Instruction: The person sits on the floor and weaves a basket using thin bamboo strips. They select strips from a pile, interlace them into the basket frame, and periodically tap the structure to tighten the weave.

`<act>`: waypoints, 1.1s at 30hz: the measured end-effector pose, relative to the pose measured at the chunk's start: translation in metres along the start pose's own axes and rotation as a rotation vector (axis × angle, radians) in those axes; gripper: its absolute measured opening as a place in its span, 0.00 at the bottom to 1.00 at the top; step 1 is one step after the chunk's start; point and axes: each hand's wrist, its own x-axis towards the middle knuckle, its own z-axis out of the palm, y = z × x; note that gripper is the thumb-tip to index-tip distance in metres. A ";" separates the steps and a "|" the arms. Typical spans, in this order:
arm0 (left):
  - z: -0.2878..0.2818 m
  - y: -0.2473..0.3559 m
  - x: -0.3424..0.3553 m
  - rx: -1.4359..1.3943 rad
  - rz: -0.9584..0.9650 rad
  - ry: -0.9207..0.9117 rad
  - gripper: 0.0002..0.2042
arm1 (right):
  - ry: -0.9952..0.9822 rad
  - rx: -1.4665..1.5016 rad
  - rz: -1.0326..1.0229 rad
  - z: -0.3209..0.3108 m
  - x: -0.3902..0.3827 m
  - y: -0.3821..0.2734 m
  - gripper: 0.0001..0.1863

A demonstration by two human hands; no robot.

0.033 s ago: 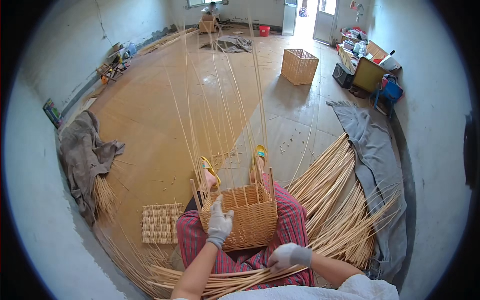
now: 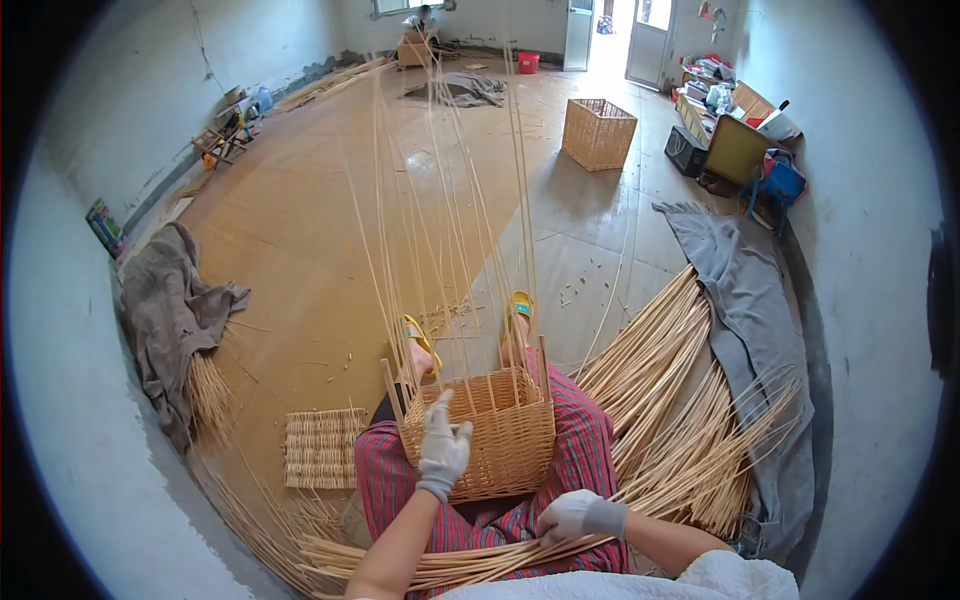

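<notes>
A half-woven wicker basket [image 2: 500, 450] rests between my knees, with corner posts and long thin upright rods rising from its rim. My left hand [image 2: 445, 455], in a pale work glove, lies against the basket's near left side, its fingers stretched up to the rim and the thumb apart. Across my lap runs a bundle of peeled wicker rods [image 2: 470, 562]. Over the right part of that bundle, my gloved right hand [image 2: 578, 516] has its fingers curled at the rods; how many it pinches is hidden.
A flat woven panel [image 2: 322, 448] lies left of my knee. More rods [image 2: 660, 360] are heaped at my right beside a grey cloth [image 2: 745, 290]. Another cloth [image 2: 180, 310] covers rods at left. A finished basket [image 2: 598, 135] stands ahead; a person [image 2: 424, 20] sits far back.
My left hand has shifted very slightly to the right along the basket side. The upright rods sway a little. The right hand stays over the bundle.
</notes>
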 end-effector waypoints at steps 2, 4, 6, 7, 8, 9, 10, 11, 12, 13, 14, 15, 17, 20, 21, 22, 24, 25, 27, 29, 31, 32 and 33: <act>-0.003 0.036 -0.013 0.062 -0.009 -0.166 0.24 | 0.099 0.059 0.005 -0.002 -0.008 0.000 0.20; 0.001 0.037 -0.018 0.062 0.270 -0.398 0.17 | 0.231 0.086 -0.035 -0.006 -0.010 -0.004 0.17; -0.005 0.044 -0.021 0.181 0.484 -0.538 0.12 | 0.511 -0.082 0.031 -0.012 -0.002 0.000 0.15; -0.013 0.059 -0.024 0.295 0.558 -0.562 0.11 | 0.651 -0.162 0.068 -0.015 0.003 0.005 0.14; -0.019 0.066 -0.025 0.409 0.632 -0.586 0.10 | 0.830 -0.191 0.100 -0.024 0.003 0.022 0.12; -0.024 0.058 -0.022 0.458 0.563 -0.550 0.09 | 1.005 -0.227 0.129 -0.037 -0.003 0.038 0.10; -0.033 0.043 -0.017 0.507 0.488 -0.523 0.08 | 1.234 -0.221 0.143 -0.046 -0.011 0.047 0.07; -0.045 0.030 -0.014 0.557 0.413 -0.494 0.07 | 1.463 -0.210 0.156 -0.056 -0.016 0.051 0.05; -0.058 0.031 -0.011 0.554 0.351 -0.422 0.07 | 1.592 -0.242 0.192 -0.064 -0.021 0.048 0.04; -0.073 0.037 -0.010 0.555 0.269 -0.353 0.06 | 1.705 -0.265 0.219 -0.069 -0.023 0.042 0.05; -0.076 0.037 -0.006 0.473 0.222 -0.378 0.07 | 1.707 -0.159 0.185 -0.068 -0.025 0.043 0.05; -0.073 0.037 -0.006 0.389 0.153 -0.411 0.08 | 1.692 -0.042 0.163 -0.063 -0.023 0.042 0.05; -0.052 0.059 -0.015 0.575 0.261 -0.405 0.12 | 1.517 0.417 0.046 -0.042 -0.014 0.032 0.07; -0.027 0.030 -0.050 0.422 0.208 -0.747 0.15 | 1.016 0.404 -0.016 0.002 0.004 0.024 0.10; -0.025 0.027 -0.059 0.346 0.042 -0.845 0.15 | 0.928 0.377 -0.018 0.019 0.011 0.015 0.09; -0.024 0.029 -0.065 0.270 -0.124 -0.924 0.15 | 0.914 0.170 -0.115 0.026 0.017 0.009 0.12; -0.024 0.033 -0.066 0.102 -0.370 -1.033 0.13 | 0.646 0.119 -0.130 0.030 0.018 0.013 0.13; -0.025 0.036 -0.064 0.171 -0.221 -0.954 0.13 | 0.544 0.176 -0.112 0.030 0.017 0.016 0.13; -0.026 0.035 -0.059 0.308 0.073 -0.784 0.12 | 0.586 0.114 -0.110 0.033 0.017 0.021 0.11; -0.032 0.025 -0.050 0.276 0.080 -0.837 0.14 | 0.777 -0.054 -0.035 0.019 0.017 0.020 0.05; -0.037 0.036 -0.059 0.206 0.187 -0.690 0.09 | 1.026 -0.149 0.016 -0.004 0.012 0.043 0.04; -0.041 0.042 -0.053 0.348 0.234 -0.610 0.07 | 1.195 -0.196 0.079 -0.013 0.012 0.059 0.03; -0.043 0.043 -0.041 0.487 0.285 -0.525 0.06 | 1.374 -0.052 0.083 -0.023 0.007 0.071 0.06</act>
